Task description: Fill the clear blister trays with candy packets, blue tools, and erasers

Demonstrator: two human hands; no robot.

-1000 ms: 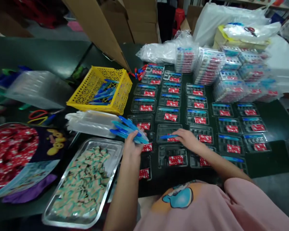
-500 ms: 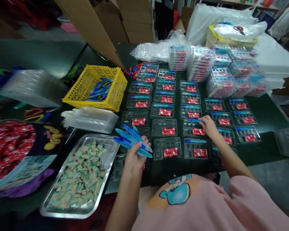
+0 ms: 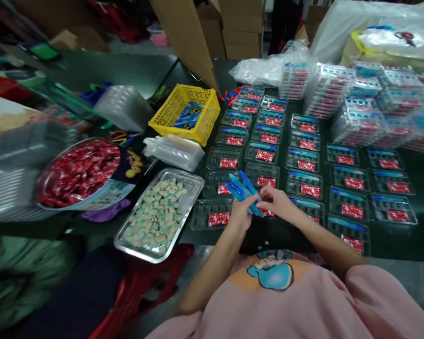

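Observation:
My left hand (image 3: 240, 212) is closed around a fanned bundle of blue pen-like sticks (image 3: 237, 187), their tips pointing up and left. My right hand (image 3: 278, 203) meets the bundle's near end, thumb and fingers pinched on a stick there; the fingertips are partly hidden. Beneath both hands lie rows of clear compartment trays (image 3: 212, 207), each with a red patterned packet (image 3: 219, 218). Trays in the right-hand rows also hold a blue stick along the top, such as this tray (image 3: 305, 184). The trays closest to my left hand show a packet without a stick.
A yellow basket (image 3: 175, 89) holds more blue sticks. Left of the trays are a metal pan (image 3: 118, 242) of small green-and-beige pieces and a round container (image 3: 127, 186) of red packets. Stacked filled trays (image 3: 328, 89) stand at back right. A cardboard flap (image 3: 187, 42) rises behind the basket.
My right hand has left a tray in the third column, where a blue stick now lies, and come left to the bundle. The view has swung left.

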